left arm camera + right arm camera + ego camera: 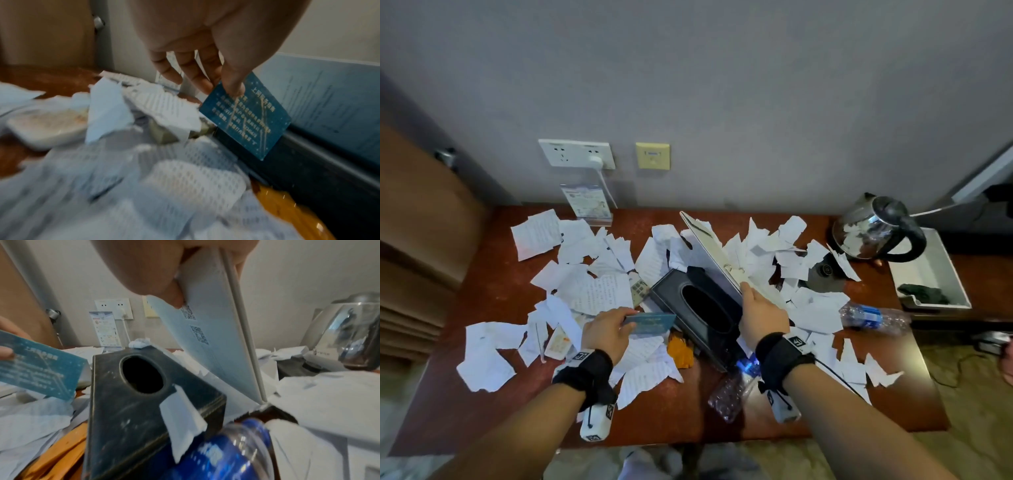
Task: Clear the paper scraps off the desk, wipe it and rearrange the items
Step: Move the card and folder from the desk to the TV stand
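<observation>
Head view first: your left hand [607,330] is pinching a blue card [650,323] just left of the black tissue box [700,308]. Your right hand [762,317] grips the near corner of a white folder [710,251], which is tilted up on edge right beside the box. Paper scraps [592,291] cover most of the desk [493,274], so I'd guess you're pulling out the keepers before sweeping. Tip: lift the folder slowly and tip it so the scraps leaning on it slide back down, not onto the floor. The white tray [928,270] at the right end holds only a dark cloth [923,294], probably your wiper. The kettle [876,228] sits near the tray's far corner, and I can't tell what's in it. Left wrist view: your fingertips [232,81] clamp the card's top edge, and the card hangs over the scraps next to the box wall. Whether it touches the box, I can't tell. Right wrist view: your thumb [164,283] presses the page with 2 QR codes, and the folder's low edge sits down among the scraps. The box's oval opening is dark with no tissue poking out, so I can't tell what's in there. 1 scrap drapes over the box's near corner, so flick that off first. A water bottle [226,451] lies against the box's near end.
</observation>
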